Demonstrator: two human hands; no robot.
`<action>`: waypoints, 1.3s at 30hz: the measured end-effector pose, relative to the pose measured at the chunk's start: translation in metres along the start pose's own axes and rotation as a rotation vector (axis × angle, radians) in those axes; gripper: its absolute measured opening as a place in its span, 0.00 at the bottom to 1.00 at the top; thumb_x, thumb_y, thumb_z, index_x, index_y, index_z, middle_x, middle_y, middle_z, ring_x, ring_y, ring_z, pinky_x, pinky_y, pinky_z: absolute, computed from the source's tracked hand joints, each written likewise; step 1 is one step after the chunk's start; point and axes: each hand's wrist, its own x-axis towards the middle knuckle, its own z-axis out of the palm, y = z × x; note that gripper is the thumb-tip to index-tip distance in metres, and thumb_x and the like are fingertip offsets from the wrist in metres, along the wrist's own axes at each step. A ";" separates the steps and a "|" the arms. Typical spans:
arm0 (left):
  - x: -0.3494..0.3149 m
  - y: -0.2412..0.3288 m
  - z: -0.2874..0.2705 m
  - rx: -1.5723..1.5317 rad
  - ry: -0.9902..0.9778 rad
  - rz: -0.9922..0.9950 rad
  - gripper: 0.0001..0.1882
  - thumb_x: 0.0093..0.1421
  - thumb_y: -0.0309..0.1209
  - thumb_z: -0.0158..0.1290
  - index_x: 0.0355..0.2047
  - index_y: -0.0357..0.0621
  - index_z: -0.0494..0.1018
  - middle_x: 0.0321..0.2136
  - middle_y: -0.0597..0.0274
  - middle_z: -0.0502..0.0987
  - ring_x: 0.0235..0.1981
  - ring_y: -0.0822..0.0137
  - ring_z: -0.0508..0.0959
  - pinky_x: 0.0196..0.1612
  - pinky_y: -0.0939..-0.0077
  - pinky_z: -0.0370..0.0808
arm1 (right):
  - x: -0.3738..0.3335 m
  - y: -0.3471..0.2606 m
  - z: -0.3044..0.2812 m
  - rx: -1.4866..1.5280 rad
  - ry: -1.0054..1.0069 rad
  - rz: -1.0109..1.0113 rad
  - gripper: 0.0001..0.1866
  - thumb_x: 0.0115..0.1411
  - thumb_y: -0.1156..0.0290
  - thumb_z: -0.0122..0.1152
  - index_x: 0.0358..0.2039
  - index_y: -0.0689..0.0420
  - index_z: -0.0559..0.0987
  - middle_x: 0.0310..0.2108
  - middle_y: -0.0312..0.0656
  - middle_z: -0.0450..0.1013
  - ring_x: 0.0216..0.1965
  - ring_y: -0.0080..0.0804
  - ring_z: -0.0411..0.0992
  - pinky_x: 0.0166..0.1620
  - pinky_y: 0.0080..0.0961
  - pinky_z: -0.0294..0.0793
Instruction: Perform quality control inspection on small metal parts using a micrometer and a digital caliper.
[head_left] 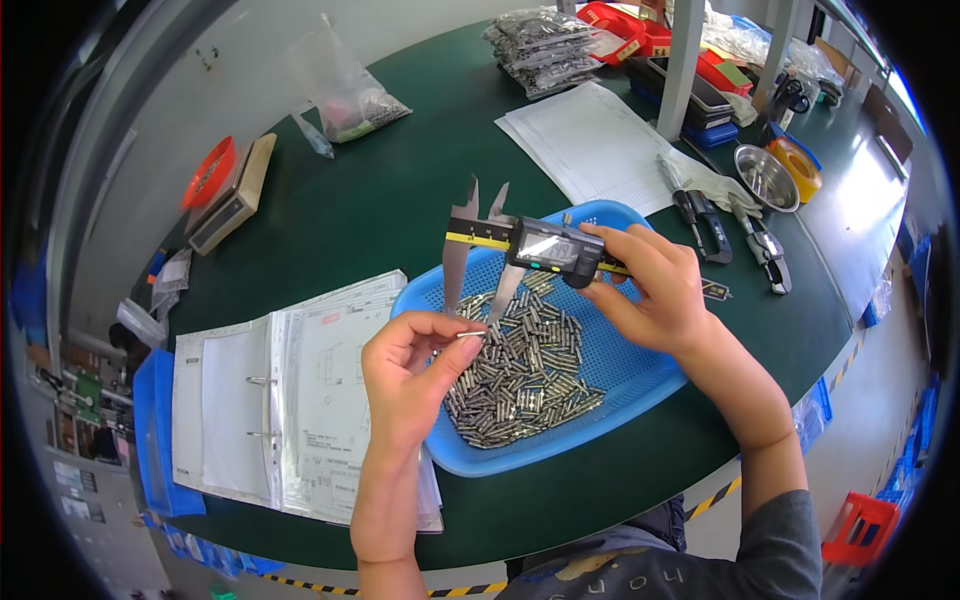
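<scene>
Between thumb and fingers, my left hand (415, 370) pinches a small metal pin (471, 334) near the lower jaws of a digital caliper (550, 248). Whether the jaws touch the pin I cannot tell. My right hand (652, 285) is closed round the caliper's right part, with the thumb under its body and the lit display facing me. The jaws stand apart. Below both hands lies a blue perforated plastic basket (635, 375), holding a heap of small metal pins (525, 375).
An open ring binder (235, 410) with drawings lies left of the basket. Paper sheets (590, 145) lie behind it. At the right are other measuring tools (705, 225) and a metal bowl (766, 178). A scale (232, 195) with a red dish and bagged parts (543, 50) stand farther back.
</scene>
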 end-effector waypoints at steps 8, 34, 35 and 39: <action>-0.004 0.005 -0.001 -0.083 0.016 -0.011 0.08 0.46 0.19 0.55 0.28 0.33 0.70 0.27 0.54 0.76 0.29 0.73 0.74 0.35 0.81 0.72 | 0.000 -0.003 0.002 -0.062 -0.020 -0.060 0.21 0.38 0.71 0.65 0.36 0.62 0.74 0.16 0.37 0.63 0.13 0.29 0.61 0.16 0.22 0.60; -0.004 0.008 0.000 -0.121 -0.001 -0.060 0.07 0.48 0.21 0.53 0.27 0.37 0.67 0.27 0.56 0.74 0.28 0.70 0.74 0.37 0.77 0.71 | -0.001 -0.004 0.001 -0.083 0.024 -0.059 0.15 0.36 0.69 0.67 0.24 0.59 0.73 0.14 0.37 0.63 0.11 0.28 0.61 0.14 0.21 0.59; -0.004 0.008 0.000 -0.121 -0.005 -0.061 0.07 0.48 0.21 0.53 0.27 0.37 0.67 0.27 0.56 0.74 0.28 0.70 0.74 0.37 0.77 0.71 | -0.002 -0.004 0.001 -0.085 0.026 -0.056 0.15 0.36 0.69 0.67 0.24 0.59 0.73 0.14 0.37 0.63 0.11 0.28 0.61 0.14 0.21 0.59; -0.003 0.008 -0.001 -0.126 -0.027 -0.060 0.07 0.48 0.21 0.53 0.28 0.37 0.67 0.28 0.56 0.73 0.30 0.70 0.74 0.38 0.77 0.71 | -0.002 -0.003 0.002 -0.064 0.031 -0.050 0.15 0.36 0.68 0.67 0.24 0.59 0.73 0.14 0.36 0.64 0.11 0.29 0.61 0.14 0.21 0.59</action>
